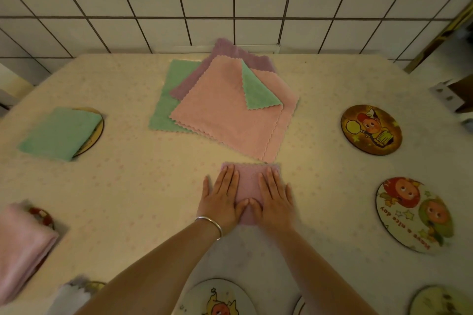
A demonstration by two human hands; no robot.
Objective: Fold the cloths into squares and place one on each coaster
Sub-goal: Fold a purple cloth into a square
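Pressing a folded pink cloth flat on the table, near six o'clock.

Left hand and right hand lie side by side on it, fingers straight, thumbs nearly touching. Unfolded cloths are piled at twelve o'clock; a green folded cloth covers a coaster at nine o'clock; bare coasters lie at three o'clock.
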